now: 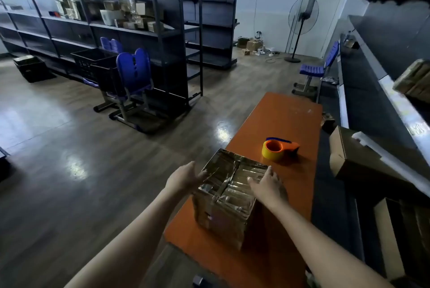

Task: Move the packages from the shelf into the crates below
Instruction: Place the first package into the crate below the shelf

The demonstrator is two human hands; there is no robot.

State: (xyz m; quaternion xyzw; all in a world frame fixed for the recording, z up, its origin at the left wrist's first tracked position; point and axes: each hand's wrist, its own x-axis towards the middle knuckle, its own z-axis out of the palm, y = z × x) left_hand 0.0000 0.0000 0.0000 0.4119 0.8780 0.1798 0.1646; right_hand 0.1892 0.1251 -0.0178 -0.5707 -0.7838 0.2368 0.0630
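Both bare forearms reach in from the near edge. The left hand [186, 178] presses spread, straight fingers against the left side of a brown cardboard box wrapped in glossy, crinkled clear tape [230, 194]. The right hand [267, 185] lies flat and wide on its top right edge, seemingly bracketing the box for a lift. It sits near on the smooth orange bench [279, 115], with an orange-and-yellow tape dispenser [279, 148] just beyond. Small cardboard packages [130, 15] stand on the far-left dark metal shelf [144, 32], above black slatted plastic crates [93, 62].
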